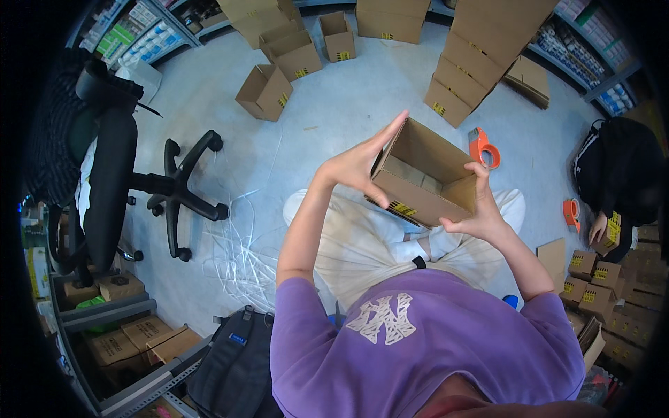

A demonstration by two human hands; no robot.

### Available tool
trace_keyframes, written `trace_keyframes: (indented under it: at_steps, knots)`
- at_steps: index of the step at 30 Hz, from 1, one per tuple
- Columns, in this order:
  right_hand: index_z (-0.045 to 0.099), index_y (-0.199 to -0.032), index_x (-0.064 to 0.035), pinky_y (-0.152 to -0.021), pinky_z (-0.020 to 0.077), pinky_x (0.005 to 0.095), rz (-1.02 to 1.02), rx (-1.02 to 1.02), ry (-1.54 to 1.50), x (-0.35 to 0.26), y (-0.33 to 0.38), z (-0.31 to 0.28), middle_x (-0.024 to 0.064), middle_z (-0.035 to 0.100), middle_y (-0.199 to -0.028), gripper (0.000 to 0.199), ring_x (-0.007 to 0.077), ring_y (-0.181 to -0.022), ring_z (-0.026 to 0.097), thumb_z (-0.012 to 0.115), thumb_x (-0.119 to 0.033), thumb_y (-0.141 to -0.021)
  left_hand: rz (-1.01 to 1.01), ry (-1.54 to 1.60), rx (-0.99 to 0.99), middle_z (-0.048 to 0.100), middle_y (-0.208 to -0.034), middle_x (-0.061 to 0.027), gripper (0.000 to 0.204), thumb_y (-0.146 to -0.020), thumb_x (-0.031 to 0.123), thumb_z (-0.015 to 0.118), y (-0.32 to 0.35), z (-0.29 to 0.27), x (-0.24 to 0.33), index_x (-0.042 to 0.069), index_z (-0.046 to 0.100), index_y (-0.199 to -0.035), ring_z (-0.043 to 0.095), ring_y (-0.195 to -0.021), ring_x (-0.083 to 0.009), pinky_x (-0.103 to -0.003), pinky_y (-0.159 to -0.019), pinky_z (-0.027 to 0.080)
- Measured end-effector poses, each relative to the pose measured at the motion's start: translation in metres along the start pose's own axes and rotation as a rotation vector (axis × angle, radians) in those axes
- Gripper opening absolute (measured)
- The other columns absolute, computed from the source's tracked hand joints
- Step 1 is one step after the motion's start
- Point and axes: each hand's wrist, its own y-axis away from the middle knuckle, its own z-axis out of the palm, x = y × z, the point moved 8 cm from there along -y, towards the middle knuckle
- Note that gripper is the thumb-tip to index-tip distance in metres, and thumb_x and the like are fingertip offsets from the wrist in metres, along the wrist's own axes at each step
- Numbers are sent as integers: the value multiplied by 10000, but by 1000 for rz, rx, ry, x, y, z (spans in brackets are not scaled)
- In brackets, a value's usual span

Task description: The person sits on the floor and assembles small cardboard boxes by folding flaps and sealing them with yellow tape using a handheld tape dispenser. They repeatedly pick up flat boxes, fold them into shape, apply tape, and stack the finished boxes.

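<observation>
An open-topped brown cardboard box (435, 197) is held up above my crossed legs, tilted, with its inside facing up. My left hand (357, 167) grips its left end, thumb on the near side and fingers stretched along the far edge. At the right end, my right hand (486, 210) clasps the box between thumb and curled fingers. Yellow and black tape marks the box's near side. Just beyond my right hand, an orange tape dispenser (479, 148) lies on the floor.
Open cardboard boxes (293, 56) and a tall box stack (463, 70) stand ahead. An office chair (174, 184) and tangled white straps (240, 254) are left. At right, another person's hand (598, 227) touches a small box near a second tape dispenser (571, 215) and stacked small boxes (591, 280).
</observation>
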Motion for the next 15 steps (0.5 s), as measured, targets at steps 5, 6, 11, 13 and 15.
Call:
trace_keyframes:
  at_steps: [5,6,11,13,15]
  knots:
    - [161,-1360,-73,-978,398,443,33,3,22,-4,-3,1,192,321,-1245,1069,356,-1124,381,844,-203,-548,-13,-11,-26,77,-1589,-168,1407,-507,254,909,-10,-1,-14,55,-40,-1527,167,-1458,-281,-378,-1179,196]
    - [164,-1358,-73,-975,401,443,41,-6,25,-5,-5,1,193,323,-1244,1067,356,-1124,381,844,-200,-547,-18,7,-14,87,-1586,-168,1410,-507,253,908,-8,-2,-17,57,-45,-1526,173,-1456,-282,-385,-1181,192]
    - [178,-1345,-79,-942,425,444,19,-3,59,-9,-8,2,193,328,-1235,1054,361,-1108,386,847,-171,-536,-58,-28,-17,110,-1576,-183,1422,-511,263,910,-4,-1,-25,63,-71,-1521,183,-1450,-315,-426,-1184,182]
    - [184,-1342,-84,-930,432,443,24,-7,55,-9,-6,5,196,328,-1231,1053,362,-1103,387,850,-164,-531,-97,-52,-42,105,-1572,-193,1427,-510,279,913,-2,2,-32,60,-73,-1518,180,-1448,-337,-434,-1187,173]
    - [189,-1339,-89,-918,437,442,33,-19,32,-7,-3,11,201,329,-1225,1052,364,-1096,389,853,-158,-527,-107,-52,-55,113,-1566,-200,1431,-512,297,916,3,5,-36,58,-76,-1515,182,-1443,-355,-425,-1190,162]
